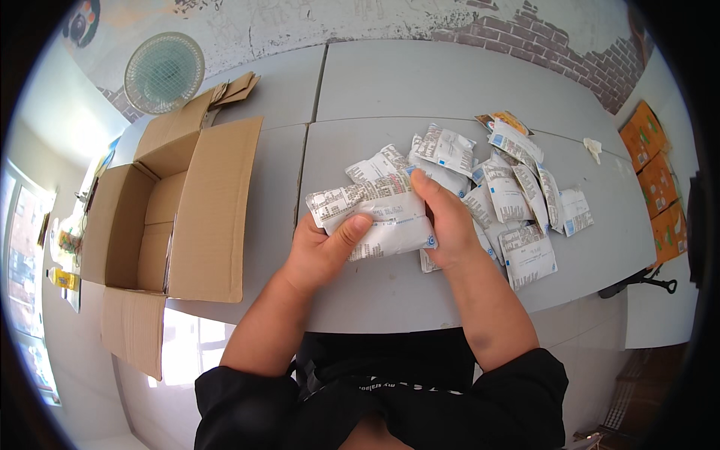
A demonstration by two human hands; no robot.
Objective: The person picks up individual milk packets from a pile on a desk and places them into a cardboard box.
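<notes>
Between both hands, above the near part of the table, I hold a white printed packet [382, 214]. My left hand [324, 244] grips its left end, thumb across the front and fingers behind. My right hand [448, 221] is closed on its right end, with the thumb on the upper corner. Whether one packet or a small stack is held, I cannot tell. Just beyond and to the right lies a loose heap of similar white packets [510, 196], some overlapping and leaning on each other. The undersides of my fingers are hidden.
An open cardboard box [214, 217] with its flaps spread stands on the left; little of its inside shows. Behind it is a round fan [164, 73]. The grey table [390, 79] has seams. A crumpled tissue [592, 148] lies at right, near orange boxes [660, 191].
</notes>
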